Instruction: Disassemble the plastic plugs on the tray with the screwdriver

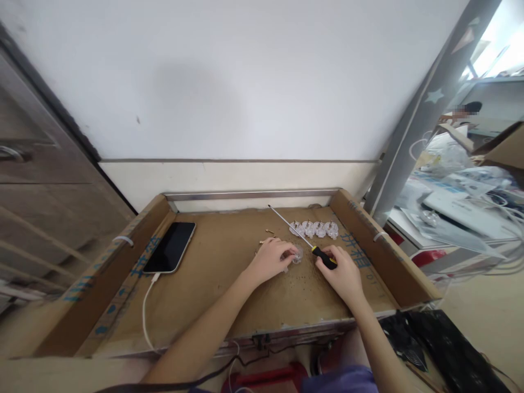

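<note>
Between thumb and fingers, my left hand [273, 256] pinches a small clear plastic piece [297, 254] just above the cardboard. My right hand [341, 273] is closed round the black and yellow handle of a screwdriver [290, 225]; its long shaft points away to the upper left. Beyond the shaft stands a row of several clear plastic pieces [320, 229] with metal pins, partly crossed by the shaft. A small brass pin [270, 231] lies on the cardboard past my left hand. Tiny dark bits, perhaps screws, are scattered between my hands.
A cardboard-lined tray [221, 229] with raised sides forms the work surface. At its left lies a phone [171, 247] with a white cable [144, 311]. A white wall [245, 98] rises behind. Right of a grey post [426, 109] are cluttered plastic bags and a person.
</note>
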Demonstrator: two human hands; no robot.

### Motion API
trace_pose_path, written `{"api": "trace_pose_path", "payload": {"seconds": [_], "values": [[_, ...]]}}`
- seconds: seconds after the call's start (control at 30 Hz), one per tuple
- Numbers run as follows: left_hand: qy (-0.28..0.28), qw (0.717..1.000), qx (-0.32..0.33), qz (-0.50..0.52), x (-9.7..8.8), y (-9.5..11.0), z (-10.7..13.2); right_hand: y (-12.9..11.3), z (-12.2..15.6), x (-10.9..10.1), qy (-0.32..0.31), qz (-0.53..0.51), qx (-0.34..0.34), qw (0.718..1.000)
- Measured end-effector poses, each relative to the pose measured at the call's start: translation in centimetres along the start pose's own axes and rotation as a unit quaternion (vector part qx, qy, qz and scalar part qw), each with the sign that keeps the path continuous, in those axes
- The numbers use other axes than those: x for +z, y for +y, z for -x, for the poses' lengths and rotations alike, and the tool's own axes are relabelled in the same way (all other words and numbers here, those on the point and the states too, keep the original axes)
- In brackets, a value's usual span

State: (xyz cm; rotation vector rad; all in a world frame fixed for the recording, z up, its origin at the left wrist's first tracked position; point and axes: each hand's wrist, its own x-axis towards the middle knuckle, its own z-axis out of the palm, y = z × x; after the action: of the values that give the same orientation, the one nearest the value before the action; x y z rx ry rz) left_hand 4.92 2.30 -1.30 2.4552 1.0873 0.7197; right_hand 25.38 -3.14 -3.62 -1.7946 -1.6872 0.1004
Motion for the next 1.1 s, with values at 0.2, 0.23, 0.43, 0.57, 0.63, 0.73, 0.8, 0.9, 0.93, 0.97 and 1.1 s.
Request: {"api": "trace_pose_path", "payload": {"seconds": [0.2, 0.23, 0.43, 0.57, 0.63, 0.73, 0.8, 0.9, 0.93, 0.97, 1.1], "values": [[-0.001, 1.0, 0.005, -0.012, 0.1, 0.1, -0.1, 0.0, 0.0, 0.0, 0.011, -0.002, -0.009, 1.0], [-0.002, 1.0, 0.005, -0.012, 0.1, 0.1, 0.0, 0.0, 0.0, 0.1, 0.014, -0.002, -0.011, 1.0], [-0.012, 1.0, -0.001, -0.009, 0.2, 0.0, -0.1, 0.3, 0.0, 0.3, 0.023, 0.002, -0.024, 0.999], [-0.002, 1.0, 0.01, -0.006, 0.3, 0.1, -0.2, 0.3, 0.0, 0.2, 0.023, 0.009, -0.023, 0.999], [0.001, 1.0, 0.012, 0.005, 0.3, 0.1, -0.2, 0.2, 0.0, 0.1, 0.022, 0.01, -0.021, 0.999], [0.003, 1.0, 0.008, 0.024, 0.5, 0.1, -0.1, 0.0, 0.0, 0.2, 0.021, 0.014, -0.018, 1.0], [0.002, 1.0, 0.002, 0.028, 0.5, 0.1, 0.0, 0.0, -0.1, 0.2, 0.019, 0.017, -0.018, 1.0], [-0.002, 0.999, -0.008, 0.032, 0.6, 0.0, 0.1, 0.1, 0.1, -0.2, 0.004, 0.019, -0.029, 0.999], [-0.004, 0.999, -0.009, 0.033, 0.6, 0.0, 0.2, 0.3, 0.3, -0.5, -0.005, 0.017, -0.037, 0.999], [-0.005, 0.999, -0.011, 0.034, 0.6, 0.0, 0.2, 0.5, 0.5, -0.8, -0.015, 0.015, -0.046, 0.999], [-0.011, 1.0, -0.006, 0.027, 0.7, -0.2, 0.2, 1.1, 1.3, -3.1, -0.042, -0.017, -0.085, 0.995]]}}
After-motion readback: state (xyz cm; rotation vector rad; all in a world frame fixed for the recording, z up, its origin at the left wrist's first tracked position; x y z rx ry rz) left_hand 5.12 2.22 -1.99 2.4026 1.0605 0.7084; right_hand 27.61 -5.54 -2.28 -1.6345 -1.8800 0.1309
